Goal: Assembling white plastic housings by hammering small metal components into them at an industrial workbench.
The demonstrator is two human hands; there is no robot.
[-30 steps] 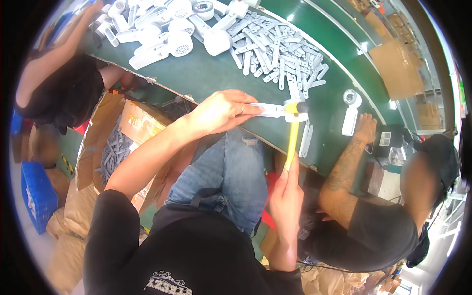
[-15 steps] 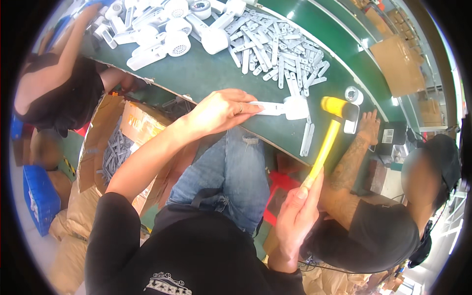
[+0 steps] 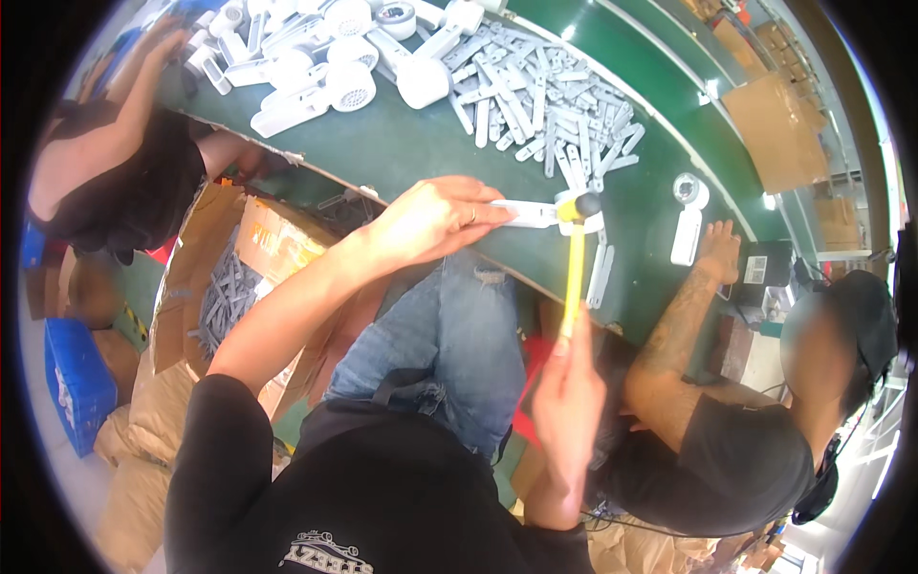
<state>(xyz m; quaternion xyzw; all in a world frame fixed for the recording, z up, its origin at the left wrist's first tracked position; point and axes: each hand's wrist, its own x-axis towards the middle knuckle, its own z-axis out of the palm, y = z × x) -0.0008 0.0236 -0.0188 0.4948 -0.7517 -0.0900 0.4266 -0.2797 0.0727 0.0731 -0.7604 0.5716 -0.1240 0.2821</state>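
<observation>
My left hand (image 3: 442,218) is closed round the handle end of a white handheld fan housing (image 3: 528,213), which lies on the green table near its front edge. In my right hand (image 3: 566,387) is the yellow handle of a mallet (image 3: 575,273). Its yellow and black head (image 3: 579,207) is over the round end of the housing and partly hides it; whether they touch I cannot tell. Just beyond sits a heap of slim grey-white strips (image 3: 540,91), with a few strips (image 3: 600,273) lying loose beside the housing.
More white fan housings (image 3: 349,86) are piled at the far left of the table (image 3: 411,143). One housing (image 3: 686,225) lies to the right, near a co-worker's hand (image 3: 719,251). Another person (image 3: 124,172) is at the left. Below the table edge stands a cardboard box (image 3: 186,277) of grey strips.
The mallet has swung left and down from the right onto or over the round end of the housing. My left hand has hardly moved.
</observation>
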